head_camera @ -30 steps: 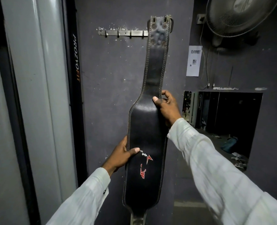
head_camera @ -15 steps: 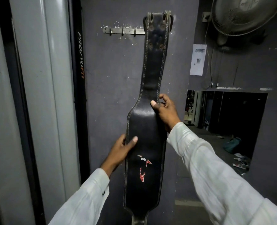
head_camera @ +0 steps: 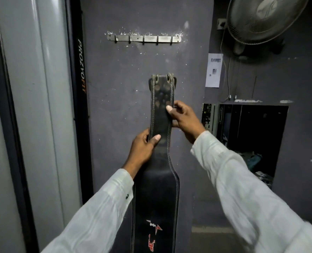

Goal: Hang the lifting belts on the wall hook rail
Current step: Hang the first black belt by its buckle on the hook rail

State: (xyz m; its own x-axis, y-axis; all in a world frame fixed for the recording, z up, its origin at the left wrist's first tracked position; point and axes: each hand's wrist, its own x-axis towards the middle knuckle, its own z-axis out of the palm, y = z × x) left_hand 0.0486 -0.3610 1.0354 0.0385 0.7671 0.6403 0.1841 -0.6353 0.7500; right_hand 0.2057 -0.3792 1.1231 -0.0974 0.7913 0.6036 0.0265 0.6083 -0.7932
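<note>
A black leather lifting belt (head_camera: 157, 194) with white stitching and a red logo stands upright in front of the dark wall. Its buckle end (head_camera: 162, 81) is well below the metal hook rail (head_camera: 144, 38), which is bare with several hooks. My left hand (head_camera: 142, 148) grips the narrow strap from the left, thumb across the front. My right hand (head_camera: 183, 119) pinches the strap's right edge just above, thumb on the front. The belt's lower end runs out of view.
A grey pillar and a black PROZVOFIT upright (head_camera: 80, 73) stand to the left. At the upper right a wall fan (head_camera: 263, 17) is mounted, with a paper notice (head_camera: 213, 70) below it. A dark opening (head_camera: 246, 139) lies to the right.
The belt's top end has come down from the level of the rail to well below it. Both hands have shifted up the belt from its wide part onto the narrow strap.
</note>
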